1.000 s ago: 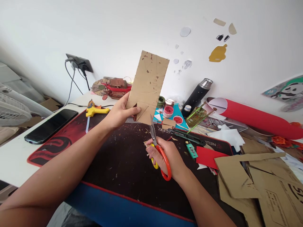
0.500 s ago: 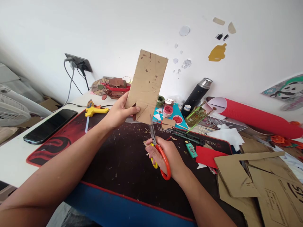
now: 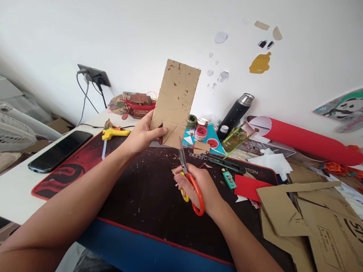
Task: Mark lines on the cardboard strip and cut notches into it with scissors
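Observation:
My left hand (image 3: 147, 130) grips a rectangular piece of cardboard (image 3: 178, 92) by its lower left edge, thumb across the front. Dark reddish specks mark the cardboard's upper part, and a slanting cut runs near its bottom end. In my right hand (image 3: 198, 185) is a pair of scissors (image 3: 183, 160) with one orange and one yellow handle loop. The scissors point up, their tips at the cardboard's lower right corner; whether they touch it I cannot tell. Both things are held above the dark desk mat (image 3: 136, 204).
Left lie a smartphone (image 3: 61, 151) and a yellow glue gun (image 3: 115, 132). Behind stand paint pots (image 3: 201, 132), a black thermos (image 3: 235, 113) and a glass jar with brushes (image 3: 235, 141). A utility knife (image 3: 227, 163), red paper (image 3: 251, 187) and cardboard scraps (image 3: 283, 211) lie right.
The cardboard has shifted very slightly to the left. Both hands otherwise keep their place and hold.

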### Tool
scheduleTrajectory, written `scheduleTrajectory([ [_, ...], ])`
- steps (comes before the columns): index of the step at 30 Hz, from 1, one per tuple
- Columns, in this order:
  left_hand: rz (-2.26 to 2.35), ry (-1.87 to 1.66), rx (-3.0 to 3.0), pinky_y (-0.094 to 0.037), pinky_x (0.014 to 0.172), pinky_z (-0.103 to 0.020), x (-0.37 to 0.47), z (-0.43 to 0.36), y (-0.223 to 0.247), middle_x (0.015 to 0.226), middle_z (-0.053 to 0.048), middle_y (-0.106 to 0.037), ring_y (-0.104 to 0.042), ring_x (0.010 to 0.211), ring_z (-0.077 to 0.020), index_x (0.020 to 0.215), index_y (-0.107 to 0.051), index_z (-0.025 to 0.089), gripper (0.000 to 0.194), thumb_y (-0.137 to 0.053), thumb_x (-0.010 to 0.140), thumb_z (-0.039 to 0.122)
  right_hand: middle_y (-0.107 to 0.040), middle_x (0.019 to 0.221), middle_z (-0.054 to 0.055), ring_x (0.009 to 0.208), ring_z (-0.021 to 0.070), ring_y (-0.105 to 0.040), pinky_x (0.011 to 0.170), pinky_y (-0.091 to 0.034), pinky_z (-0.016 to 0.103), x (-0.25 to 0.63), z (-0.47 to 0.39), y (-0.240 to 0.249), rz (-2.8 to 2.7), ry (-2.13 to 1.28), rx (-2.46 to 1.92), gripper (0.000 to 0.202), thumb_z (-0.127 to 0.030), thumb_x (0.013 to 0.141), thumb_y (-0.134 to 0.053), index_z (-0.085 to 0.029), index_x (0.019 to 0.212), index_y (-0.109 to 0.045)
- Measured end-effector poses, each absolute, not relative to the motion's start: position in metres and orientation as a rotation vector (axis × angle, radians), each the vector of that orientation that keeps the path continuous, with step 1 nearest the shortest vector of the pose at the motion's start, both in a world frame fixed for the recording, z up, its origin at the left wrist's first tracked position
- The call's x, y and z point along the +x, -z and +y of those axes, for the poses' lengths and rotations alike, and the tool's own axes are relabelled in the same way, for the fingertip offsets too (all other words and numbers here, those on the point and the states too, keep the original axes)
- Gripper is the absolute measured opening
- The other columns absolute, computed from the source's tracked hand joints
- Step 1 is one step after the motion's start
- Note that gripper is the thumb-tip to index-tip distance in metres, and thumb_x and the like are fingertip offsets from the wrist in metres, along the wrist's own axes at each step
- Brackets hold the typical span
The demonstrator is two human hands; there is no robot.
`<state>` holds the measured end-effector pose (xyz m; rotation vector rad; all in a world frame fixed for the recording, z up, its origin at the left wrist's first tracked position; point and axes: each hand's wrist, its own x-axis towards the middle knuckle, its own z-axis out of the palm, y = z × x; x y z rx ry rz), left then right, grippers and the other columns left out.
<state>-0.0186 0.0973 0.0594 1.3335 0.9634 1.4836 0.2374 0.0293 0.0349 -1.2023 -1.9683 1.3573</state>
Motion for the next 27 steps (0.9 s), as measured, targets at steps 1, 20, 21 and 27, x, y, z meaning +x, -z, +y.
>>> scheduleTrajectory([
  [1,0.965,-1.482,1.338,-0.057,0.062,-0.032,-0.019,0.097,-0.059,0.103,-0.006,-0.076,-0.073,0.079,-0.0248,0.135,-0.067,0.026,0.065,-0.095,0.077,0.037,-0.073,0.075,0.003,0.06,0.0215,-0.073,0.058,-0.054,0.03,0.237,0.029,-0.035,-1.968,-1.356,-1.203,0.06,-0.082,0.099,-0.063,-0.024,0.111,-0.073],
  [20,0.964,-1.471,1.331,-0.064,0.07,-0.037,-0.012,0.095,-0.054,0.109,-0.007,-0.076,-0.078,0.093,-0.0309,0.135,-0.064,0.026,0.067,-0.096,0.077,0.036,-0.063,0.058,-0.003,0.049,0.0188,-0.065,0.055,-0.05,0.029,0.238,0.029,-0.035,-1.96,-1.32,-1.251,0.047,-0.071,0.105,-0.062,-0.025,0.101,-0.071],
  [21,0.962,-1.473,1.328,-0.064,0.07,-0.037,-0.012,0.095,-0.054,0.109,-0.007,-0.076,-0.078,0.092,-0.0308,0.135,-0.064,0.025,0.067,-0.096,0.076,0.035,-0.062,0.057,-0.003,0.048,0.0187,-0.065,0.054,-0.05,0.029,0.238,0.029,-0.034,-1.955,-1.316,-1.246,0.046,-0.07,0.106,-0.062,-0.025,0.1,-0.07],
  [27,0.936,-1.498,1.271,-0.063,0.064,-0.032,-0.008,0.097,-0.054,0.106,-0.006,-0.075,-0.076,0.081,-0.0247,0.131,-0.063,0.023,0.071,-0.099,0.071,0.033,-0.061,0.056,-0.003,0.046,0.0181,-0.064,0.054,-0.048,0.028,0.237,0.028,-0.034,-1.938,-1.281,-1.241,0.045,-0.067,0.109,-0.058,-0.025,0.095,-0.066],
])
